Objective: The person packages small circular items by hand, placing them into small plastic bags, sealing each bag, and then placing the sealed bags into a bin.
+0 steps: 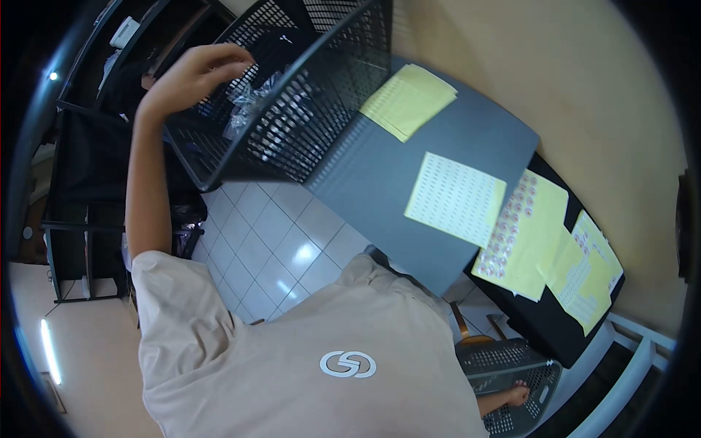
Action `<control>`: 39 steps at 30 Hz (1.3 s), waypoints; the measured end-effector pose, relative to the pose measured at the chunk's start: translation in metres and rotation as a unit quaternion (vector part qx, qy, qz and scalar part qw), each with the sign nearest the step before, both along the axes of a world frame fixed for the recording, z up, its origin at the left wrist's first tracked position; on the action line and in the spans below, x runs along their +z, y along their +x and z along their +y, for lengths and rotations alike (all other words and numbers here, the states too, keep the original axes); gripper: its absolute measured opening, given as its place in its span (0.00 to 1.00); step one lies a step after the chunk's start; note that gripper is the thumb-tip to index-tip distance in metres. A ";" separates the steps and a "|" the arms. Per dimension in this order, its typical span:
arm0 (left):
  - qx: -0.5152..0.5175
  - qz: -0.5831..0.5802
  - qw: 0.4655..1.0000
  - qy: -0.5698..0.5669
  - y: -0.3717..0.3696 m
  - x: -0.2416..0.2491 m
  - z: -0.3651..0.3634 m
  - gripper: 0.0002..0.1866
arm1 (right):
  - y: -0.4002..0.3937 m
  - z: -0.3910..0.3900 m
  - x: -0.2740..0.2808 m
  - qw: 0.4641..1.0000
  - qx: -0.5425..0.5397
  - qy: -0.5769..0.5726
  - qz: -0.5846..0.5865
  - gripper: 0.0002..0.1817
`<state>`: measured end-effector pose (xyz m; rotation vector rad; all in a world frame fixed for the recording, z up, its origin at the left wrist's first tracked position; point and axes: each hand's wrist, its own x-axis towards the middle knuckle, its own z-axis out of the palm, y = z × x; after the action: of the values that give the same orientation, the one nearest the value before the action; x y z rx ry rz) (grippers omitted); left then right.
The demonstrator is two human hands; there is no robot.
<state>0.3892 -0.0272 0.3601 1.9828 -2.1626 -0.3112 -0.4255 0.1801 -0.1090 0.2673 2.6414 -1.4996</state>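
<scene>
My left hand (196,77) reaches over a dark grey perforated basket (288,109), its fingers loosely extended and the thumb apart. Nothing shows in its grasp. Inside the basket lie crumpled clear plastic wrapping (247,102) and dark fabric (281,47) with a small white emblem. At the lower right, my right hand (518,395) is curled closed within a second grey perforated basket (544,379). What it holds, if anything, is too small to make out.
A grey table (365,182) bears a yellow sheet stack (409,101) and a white label sheet (456,197). More yellow sheets with round stickers (524,233) lie on a black surface (537,321). Dark shelving (84,219) stands left; white railing (635,350) is lower right.
</scene>
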 end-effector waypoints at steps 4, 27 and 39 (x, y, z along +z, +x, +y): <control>-0.011 -0.121 0.982 0.145 0.092 -0.042 -0.057 0.10 | 0.053 -0.024 0.011 0.997 0.003 -0.036 0.065 0.11; -0.117 -0.282 0.888 0.345 0.229 -0.241 -0.121 0.32 | 0.265 -0.038 0.085 0.978 0.130 -0.162 -0.005 0.11; -0.064 -0.267 0.904 0.326 0.249 -0.253 -0.122 0.17 | 0.246 -0.076 0.093 0.956 0.199 -0.213 -0.042 0.10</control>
<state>0.6385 -0.1492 0.1068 2.5048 -2.8135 -0.6502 -0.1798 0.1039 -0.0160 -0.2181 2.0666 -1.7949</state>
